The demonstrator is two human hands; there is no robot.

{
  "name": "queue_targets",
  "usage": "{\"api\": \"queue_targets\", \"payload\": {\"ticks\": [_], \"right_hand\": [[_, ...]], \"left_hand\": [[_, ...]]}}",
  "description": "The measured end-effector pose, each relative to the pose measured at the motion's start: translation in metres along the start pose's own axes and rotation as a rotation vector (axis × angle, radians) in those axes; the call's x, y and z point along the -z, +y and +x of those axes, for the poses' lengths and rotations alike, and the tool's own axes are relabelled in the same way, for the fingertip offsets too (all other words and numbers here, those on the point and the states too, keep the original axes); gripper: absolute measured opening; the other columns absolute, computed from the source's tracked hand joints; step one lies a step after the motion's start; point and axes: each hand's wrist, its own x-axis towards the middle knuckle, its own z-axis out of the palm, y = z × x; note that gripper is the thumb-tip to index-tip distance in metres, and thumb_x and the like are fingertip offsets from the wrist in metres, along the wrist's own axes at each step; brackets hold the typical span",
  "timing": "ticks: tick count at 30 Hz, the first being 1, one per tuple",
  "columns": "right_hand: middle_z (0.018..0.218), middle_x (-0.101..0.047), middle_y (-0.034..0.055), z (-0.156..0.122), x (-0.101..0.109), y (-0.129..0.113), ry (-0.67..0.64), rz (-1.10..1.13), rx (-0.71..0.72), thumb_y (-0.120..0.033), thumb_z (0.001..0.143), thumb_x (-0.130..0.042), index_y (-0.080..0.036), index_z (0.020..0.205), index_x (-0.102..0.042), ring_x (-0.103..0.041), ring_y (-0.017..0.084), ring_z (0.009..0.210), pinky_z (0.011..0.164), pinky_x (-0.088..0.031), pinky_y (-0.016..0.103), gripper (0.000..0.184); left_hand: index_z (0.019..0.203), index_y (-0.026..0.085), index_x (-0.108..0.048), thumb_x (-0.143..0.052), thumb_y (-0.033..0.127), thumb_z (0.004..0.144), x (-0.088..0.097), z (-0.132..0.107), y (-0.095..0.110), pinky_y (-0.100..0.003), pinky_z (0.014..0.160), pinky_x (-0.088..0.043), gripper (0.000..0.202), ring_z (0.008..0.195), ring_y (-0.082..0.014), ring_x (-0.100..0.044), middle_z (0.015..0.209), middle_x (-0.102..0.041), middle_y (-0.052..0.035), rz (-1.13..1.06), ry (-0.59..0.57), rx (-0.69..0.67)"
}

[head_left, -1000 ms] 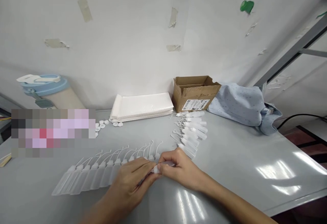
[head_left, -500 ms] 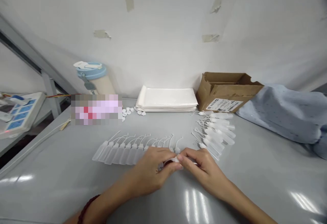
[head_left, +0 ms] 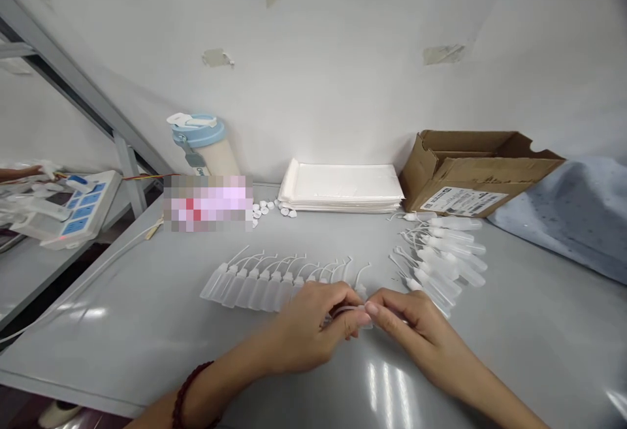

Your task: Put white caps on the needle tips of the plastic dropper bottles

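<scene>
My left hand point(head_left: 316, 324) is closed around a small translucent squeeze bottle with a thin white nozzle tube point(head_left: 344, 310), most of it hidden by the fingers. My right hand point(head_left: 416, 321) pinches at the tube's end, its fingertips meeting those of the left. Behind the left hand, a row of similar bottles point(head_left: 245, 287) lies side by side, nozzles pointing away from me. Beyond the right hand lies a looser cluster of the same bottles point(head_left: 443, 266), nozzles toward the left.
Small white caps point(head_left: 264, 210) lie beside a blurred pink item point(head_left: 215, 204). Along the wall stand a tumbler point(head_left: 213, 148), a stack of white padded envelopes point(head_left: 343, 184) and a cardboard box point(head_left: 477, 177). Blue cloth point(head_left: 573, 220) covers the right. Another person's hand point(head_left: 22, 173) shows far left, near a device point(head_left: 88, 207).
The view has turned a little left, so everything sits further right. Both hands keep hold of the bottle and its tube, with only slight finger shifts. The other person's hand has come into view.
</scene>
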Motion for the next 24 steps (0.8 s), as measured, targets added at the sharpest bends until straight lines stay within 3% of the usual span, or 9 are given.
{"api": "queue_targets", "payload": {"ticks": [4,7,10,17,24], "right_hand": [[0.056,-0.035,-0.0036,0.001,0.001,0.003,0.013,0.058,-0.024,-0.051,0.090,-0.038,-0.018,0.062,-0.048,-0.031,0.010,0.052,0.048,-0.025,0.025,0.044],[0.056,-0.029,-0.0044,0.001,0.004,0.003,0.010,0.072,-0.030,-0.053,0.090,-0.036,-0.019,0.060,-0.043,-0.027,0.010,0.052,0.048,-0.024,0.025,0.046],[0.056,-0.029,-0.0045,0.001,0.005,0.002,0.021,0.078,-0.037,-0.054,0.088,-0.039,-0.018,0.061,-0.045,-0.027,0.010,0.053,0.049,-0.023,0.025,0.045],[0.056,-0.027,-0.0049,0.001,0.002,0.000,0.035,0.077,0.004,-0.052,0.089,-0.038,-0.019,0.058,-0.039,-0.027,0.010,0.053,0.049,-0.024,0.024,0.046],[0.054,-0.024,-0.0059,0.002,0.004,0.000,0.003,0.076,-0.030,-0.054,0.089,-0.037,-0.020,0.055,-0.033,-0.022,0.009,0.050,0.046,-0.020,0.025,0.049]], "left_hand": [[0.088,0.014,-0.054,-0.039,0.023,0.094,-0.013,0.001,-0.012,-0.025,0.064,-0.045,0.019,0.070,-0.0142,-0.056,0.080,-0.063,-0.0051,0.256,0.171,-0.266],[0.091,0.013,-0.051,-0.031,0.021,0.096,-0.018,0.002,-0.017,-0.028,0.067,-0.046,0.022,0.074,-0.0162,-0.054,0.084,-0.061,-0.0090,0.358,0.228,-0.405],[0.093,0.013,-0.051,-0.037,0.023,0.094,-0.016,0.001,-0.013,-0.028,0.069,-0.046,0.017,0.075,-0.0159,-0.054,0.084,-0.060,-0.0075,0.294,0.210,-0.342],[0.069,0.016,-0.049,-0.041,0.023,0.092,-0.010,0.000,-0.004,-0.023,0.059,-0.039,0.024,0.059,-0.0112,-0.047,0.065,-0.051,0.0005,0.253,0.159,-0.254],[0.076,0.013,-0.052,-0.033,0.019,0.095,-0.021,0.001,-0.017,-0.028,0.060,-0.042,0.028,0.065,-0.0157,-0.047,0.070,-0.055,-0.0056,0.493,0.250,-0.474]]}}
